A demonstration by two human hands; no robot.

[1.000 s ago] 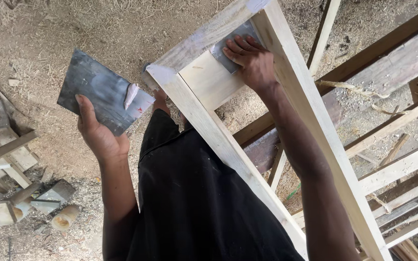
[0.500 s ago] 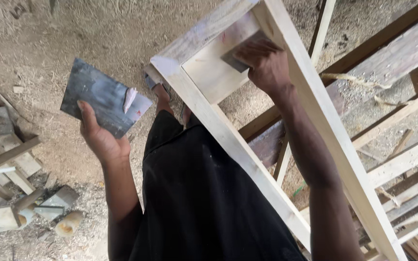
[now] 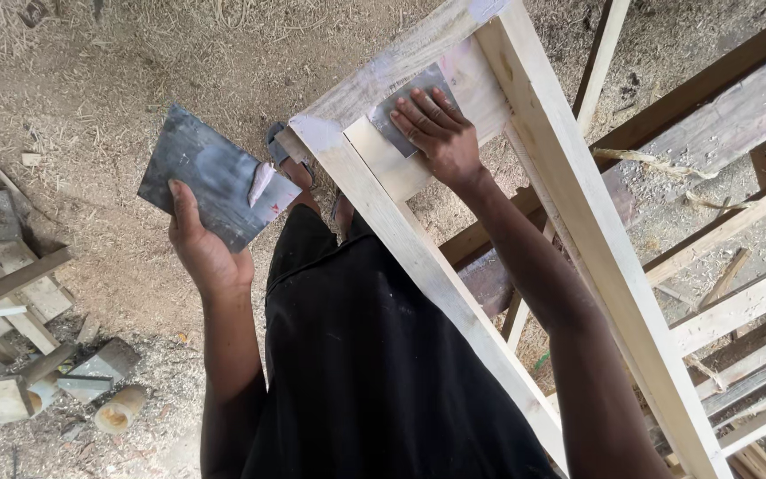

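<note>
The right hand was pressed flat on a small grey scraper blade, fingers spread, grip clamped on it against the pale inner panel of the wooden frame; half a second earlier that hand had sat further toward the frame's right rail with the knuckles curled over the blade, so it had swept back left across the panel, near the top corner; a pinkish-white smear showed on the panel just right of the blade; my read, filler was being spread and levelled. The left hand had lifted a touch, grip closed on the edge of a dark flat board carrying a pale dab of putty; below lay the sawdust-strewn floor and timber offcuts at its left edge.
</note>
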